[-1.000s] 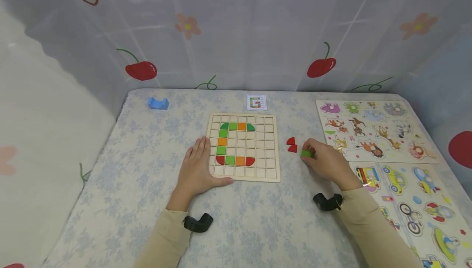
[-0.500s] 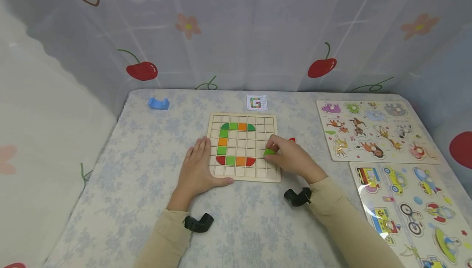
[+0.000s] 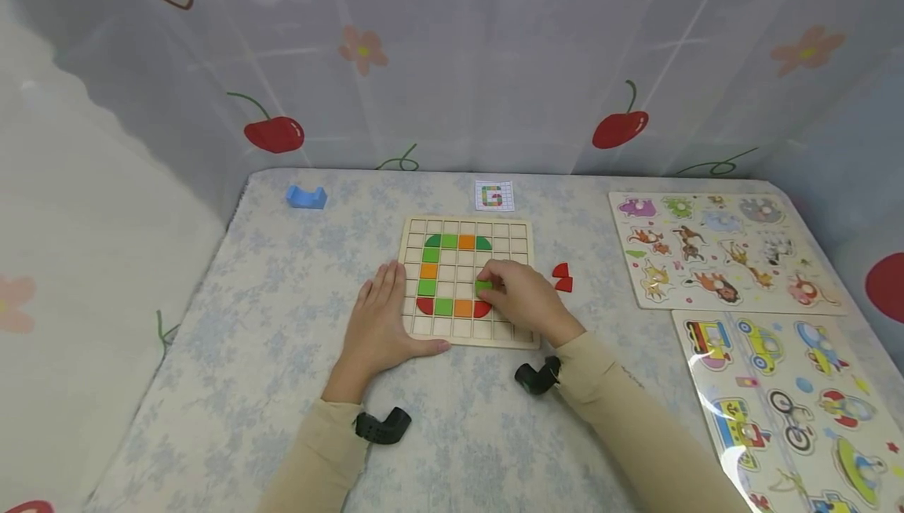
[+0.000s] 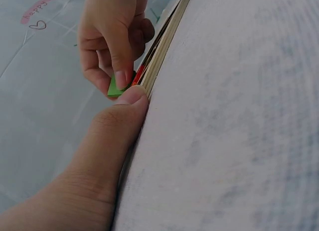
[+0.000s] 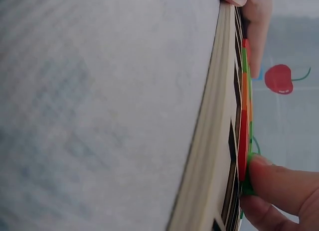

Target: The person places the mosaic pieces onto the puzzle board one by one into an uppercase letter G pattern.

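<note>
A wooden grid board (image 3: 523,263) holds green, orange and red tiles laid out in a C shape. My left hand (image 3: 377,325) lies along the board's left edge, fingers straight, thumb stretched along the front edge. Between thumb and fingers, my right hand (image 3: 526,297) pinches a green square tile (image 3: 483,286) just above the red rounded tile (image 3: 482,309) at the row's right end. The green tile (image 4: 115,86) also shows in the left wrist view, tilted between the fingertips. Whether it touches the grid is hard to tell.
Two red quarter-round tiles (image 3: 562,277) lie right of the board. Behind it is a small pattern card (image 3: 493,196). A blue block (image 3: 307,198) sits at the back left. An animal puzzle board (image 3: 727,250) and a vehicle puzzle board (image 3: 798,403) cover the right side.
My right hand has carried the green tile leftward from beside the red pieces to over the board. Both red pieces are uncovered again. My left hand stays in place.
</note>
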{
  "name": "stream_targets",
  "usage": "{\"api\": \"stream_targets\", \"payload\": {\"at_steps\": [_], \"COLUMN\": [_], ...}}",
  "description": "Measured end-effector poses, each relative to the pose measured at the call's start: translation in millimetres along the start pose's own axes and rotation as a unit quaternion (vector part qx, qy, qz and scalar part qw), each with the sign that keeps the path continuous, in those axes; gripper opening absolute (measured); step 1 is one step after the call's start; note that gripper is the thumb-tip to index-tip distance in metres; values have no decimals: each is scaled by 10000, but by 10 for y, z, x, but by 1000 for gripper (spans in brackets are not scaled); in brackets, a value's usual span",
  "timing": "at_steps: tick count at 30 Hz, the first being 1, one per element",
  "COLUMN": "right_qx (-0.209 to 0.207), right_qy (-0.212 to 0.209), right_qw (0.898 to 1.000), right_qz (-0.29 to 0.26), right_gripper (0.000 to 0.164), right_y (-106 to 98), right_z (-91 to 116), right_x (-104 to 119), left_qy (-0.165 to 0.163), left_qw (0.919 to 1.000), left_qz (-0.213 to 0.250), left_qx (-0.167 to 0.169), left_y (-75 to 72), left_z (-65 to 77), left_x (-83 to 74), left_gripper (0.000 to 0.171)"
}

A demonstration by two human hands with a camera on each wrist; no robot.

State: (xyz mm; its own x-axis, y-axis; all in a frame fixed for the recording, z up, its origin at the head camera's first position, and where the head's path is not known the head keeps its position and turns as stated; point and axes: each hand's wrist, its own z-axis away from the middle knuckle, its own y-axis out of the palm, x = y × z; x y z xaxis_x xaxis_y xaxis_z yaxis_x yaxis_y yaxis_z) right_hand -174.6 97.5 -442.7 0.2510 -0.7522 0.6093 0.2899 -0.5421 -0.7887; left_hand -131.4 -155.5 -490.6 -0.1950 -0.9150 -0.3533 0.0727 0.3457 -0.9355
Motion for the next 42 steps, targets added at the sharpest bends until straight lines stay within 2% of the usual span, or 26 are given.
{"api": "stream_targets", "payload": {"at_steps": [11,18,23,27,30,36,39,42], "right_qx": [-177,-61,30,99,-4,-451,-448,-345], "right_qy": [-137,-151,-366,-337,-198,-248,-215,-180], "right_qw": [9985,9975,9971,9983,9981,9886,9838,9828], "right_qz": [497,691,666,464,579,1418,1722,1803], "right_gripper": [24,32,27,21,23,27,28,22], "right_y": [19,7,-33,-140,-270,-504,-570,-611], "right_z": [20,42,101,183,262,426,483,512], "right_x": [-2,-4,-7,-39,-130,-499,-628,-685], "left_qy": [-34,-53,-52,-29,-7,-38,-35,-35], "left_qw": [10000,10000,10000,10000,10000,10000,10000,10000], "left_qz": [-26,-19,-1,5,2,33,19,26], "left_qx": [25,36,22,13,-20,21,32,39], "left_y": [1,-1,3,-1,-4,-8,-6,-7], "left_z": [-2,1,5,5,5,3,4,8], "left_x": [-19,-23,-19,-17,-16,-19,-20,-25], "left_gripper": [144,143,143,144,144,142,142,142]}}
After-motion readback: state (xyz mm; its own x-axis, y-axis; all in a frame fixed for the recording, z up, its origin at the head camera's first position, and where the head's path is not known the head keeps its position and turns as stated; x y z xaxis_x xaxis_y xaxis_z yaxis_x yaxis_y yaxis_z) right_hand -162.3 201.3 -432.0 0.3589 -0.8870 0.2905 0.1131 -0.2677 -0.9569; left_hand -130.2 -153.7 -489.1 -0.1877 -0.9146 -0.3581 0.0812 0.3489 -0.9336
